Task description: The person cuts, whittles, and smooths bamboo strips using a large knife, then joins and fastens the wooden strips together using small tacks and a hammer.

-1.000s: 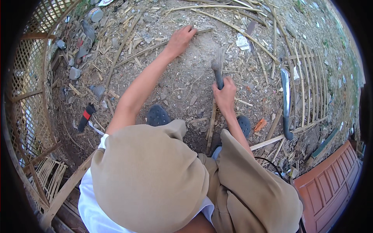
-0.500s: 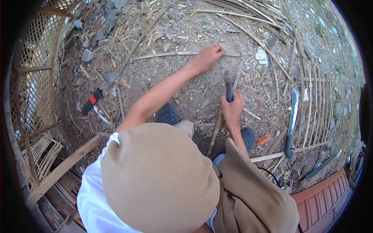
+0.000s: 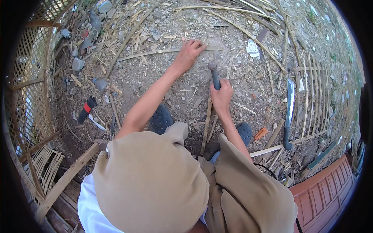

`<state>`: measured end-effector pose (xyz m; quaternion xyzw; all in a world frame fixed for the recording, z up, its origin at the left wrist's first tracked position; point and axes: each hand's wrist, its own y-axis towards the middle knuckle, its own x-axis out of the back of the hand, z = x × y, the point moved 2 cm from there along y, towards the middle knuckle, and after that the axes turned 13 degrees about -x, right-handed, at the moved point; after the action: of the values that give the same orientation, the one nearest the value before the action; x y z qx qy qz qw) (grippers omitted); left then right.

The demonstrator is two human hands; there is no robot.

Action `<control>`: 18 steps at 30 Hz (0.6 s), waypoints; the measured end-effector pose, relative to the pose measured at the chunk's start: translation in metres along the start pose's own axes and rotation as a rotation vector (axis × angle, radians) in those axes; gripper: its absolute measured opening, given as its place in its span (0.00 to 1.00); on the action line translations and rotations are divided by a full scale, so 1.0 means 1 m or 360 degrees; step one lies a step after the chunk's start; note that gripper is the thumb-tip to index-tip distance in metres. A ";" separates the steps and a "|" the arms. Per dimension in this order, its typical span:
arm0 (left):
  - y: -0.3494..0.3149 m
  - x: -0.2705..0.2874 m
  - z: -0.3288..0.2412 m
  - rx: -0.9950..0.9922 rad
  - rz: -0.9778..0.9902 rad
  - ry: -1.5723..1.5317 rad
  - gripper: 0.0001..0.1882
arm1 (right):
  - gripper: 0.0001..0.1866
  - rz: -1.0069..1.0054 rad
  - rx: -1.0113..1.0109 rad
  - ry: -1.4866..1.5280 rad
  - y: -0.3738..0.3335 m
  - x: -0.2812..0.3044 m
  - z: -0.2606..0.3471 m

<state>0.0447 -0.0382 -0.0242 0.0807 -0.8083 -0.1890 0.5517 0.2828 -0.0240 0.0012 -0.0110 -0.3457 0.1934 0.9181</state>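
Left hand point(image 3: 187, 57) at 12 o'clock, fingers curled, gripped the wooden strip point(image 3: 155, 52); right hand point(image 3: 221, 96), toward 1 o'clock, clenched a dark-handled tool point(image 3: 215, 79)! Over at 3 o'clock, 1 slatted panel point(image 3: 314, 93) looked assembled; the wooden strip seemed loose, unattached.

One long, narrow, pale wooden strip point(image 3: 155, 52), slightly bowed, extends crosswise above the ground point(image 3: 186, 86); one dark-handled tool point(image 3: 215, 77), knobbed, points toward its right end.
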 end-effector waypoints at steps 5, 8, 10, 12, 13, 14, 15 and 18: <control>0.003 0.000 -0.001 0.0003 0.0001 0.0050 0.29 | 0.13 -0.0015 -0.0078 0.0015 0.002 0.002 0.000; 0.015 0.006 -0.010 0.0026 -0.0124 -0.0053 0.26 | 0.12 0.0018 -0.0250 -0.0036 0.008 0.005 -0.002; 0.022 0.004 -0.008 0.0008 -0.0081 -0.0143 0.24 | 0.12 0.0040 -0.0336 0.0003 0.010 0.003 -0.010; 0.026 0.002 -0.001 -0.0019 -0.0055 -0.0226 0.23 | 0.11 0.0065 -0.0422 0.0076 0.010 0.002 -0.014; 0.028 0.001 0.005 -0.0040 -0.0051 -0.0267 0.23 | 0.11 0.0075 -0.0469 0.0128 0.010 0.002 -0.013; 0.028 0.000 0.008 -0.0059 -0.0048 -0.0308 0.23 | 0.11 0.0087 -0.0514 0.0180 0.010 0.003 -0.012; 0.025 -0.001 0.010 -0.0060 -0.0049 -0.0347 0.23 | 0.11 0.0100 -0.0530 0.0189 0.010 0.004 -0.009; 0.022 0.000 0.012 -0.0077 -0.0059 -0.0437 0.24 | 0.11 0.0133 -0.0556 0.0168 0.010 0.008 -0.006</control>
<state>0.0354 -0.0154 -0.0192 0.0557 -0.8698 -0.2277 0.4342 0.2884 -0.0107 0.0000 -0.1949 -0.3247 0.1676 0.9102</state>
